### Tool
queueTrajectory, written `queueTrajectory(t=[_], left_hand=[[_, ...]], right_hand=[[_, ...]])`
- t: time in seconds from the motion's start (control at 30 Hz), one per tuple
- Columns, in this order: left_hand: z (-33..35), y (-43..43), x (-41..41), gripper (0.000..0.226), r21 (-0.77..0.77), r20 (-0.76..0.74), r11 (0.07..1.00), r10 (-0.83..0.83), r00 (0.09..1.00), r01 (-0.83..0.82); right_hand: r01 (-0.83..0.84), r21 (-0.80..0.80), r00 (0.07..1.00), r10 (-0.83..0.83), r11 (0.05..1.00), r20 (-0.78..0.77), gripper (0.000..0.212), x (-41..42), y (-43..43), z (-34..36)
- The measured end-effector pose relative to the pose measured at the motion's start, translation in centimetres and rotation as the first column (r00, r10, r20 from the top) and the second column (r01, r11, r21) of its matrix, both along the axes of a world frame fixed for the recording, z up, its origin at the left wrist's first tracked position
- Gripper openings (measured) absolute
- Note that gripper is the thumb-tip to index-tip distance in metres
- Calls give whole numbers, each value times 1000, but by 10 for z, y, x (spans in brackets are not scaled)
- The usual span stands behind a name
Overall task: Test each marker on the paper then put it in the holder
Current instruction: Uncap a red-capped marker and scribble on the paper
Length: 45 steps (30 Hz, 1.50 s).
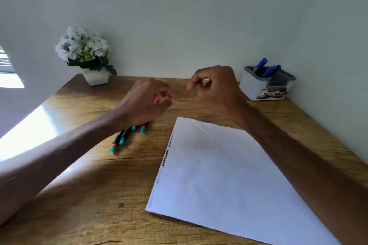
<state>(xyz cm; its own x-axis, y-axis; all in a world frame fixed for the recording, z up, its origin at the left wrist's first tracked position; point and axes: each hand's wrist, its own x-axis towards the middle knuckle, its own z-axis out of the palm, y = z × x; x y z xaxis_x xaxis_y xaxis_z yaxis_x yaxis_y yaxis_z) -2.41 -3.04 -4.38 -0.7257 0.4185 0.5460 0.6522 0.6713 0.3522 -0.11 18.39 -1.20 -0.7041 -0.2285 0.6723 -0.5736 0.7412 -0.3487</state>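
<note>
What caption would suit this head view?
Left hand grips a red-ended marker, right hand curled beside it, above a desk with loose markers, scribbled paper and a holder of blue markers.

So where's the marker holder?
In the head view, the holder stands at the far right of the table by the wall, beyond the right hand, with blue markers in it.

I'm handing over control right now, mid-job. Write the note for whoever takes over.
Left hand grips a red-capped marker.
Right hand is curled, apparently empty.
Loose markers lie on the desk beside the paper.
Test scribbles run along the paper's left edge.
The holder, far right, already has blue markers.
Left: test the held marker, stow it, then the loose ones.
</note>
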Motion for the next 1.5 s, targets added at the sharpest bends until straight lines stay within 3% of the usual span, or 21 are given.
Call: queueTrajectory(t=[0.1, 0.23, 0.47, 0.73, 1.1, 1.3, 1.5], left_hand=[[-2, -18, -3, 9, 86, -40, 992, 100, 994, -96], [-8, -35, -5, 10, 78, -49, 989, 127, 991, -123], [-22, -49, -6, 14, 103, -24, 977, 189, 982, -186], [-28, -48, -3, 19, 52, 76, 983, 170, 983, -174], [-31, -45, 3, 22, 66, 75, 986, 146, 986, -151], [-29, -46, 0, 28, 150, 42, 969, 191, 981, -195], [-30, -50, -3, 31, 191, 97, 948, 240, 966, -255]], right_hand=[[-92, 88, 996, 90, 992, 19, 26, 3, -23, -9], [-218, 192, 973, 198, 957, 118, 27, 2, -46, -15], [-341, 408, 938, 282, 847, 199, 48, -17, -69, -42], [-390, 401, 917, 307, 829, 255, 54, -21, -65, -45], [-531, 308, 837, 431, 790, 337, 74, -16, -50, -41], [-410, 296, 910, 367, 863, 192, 51, -25, -37, -44], [-480, 376, 876, 408, 792, 258, 41, -26, -40, -44]])
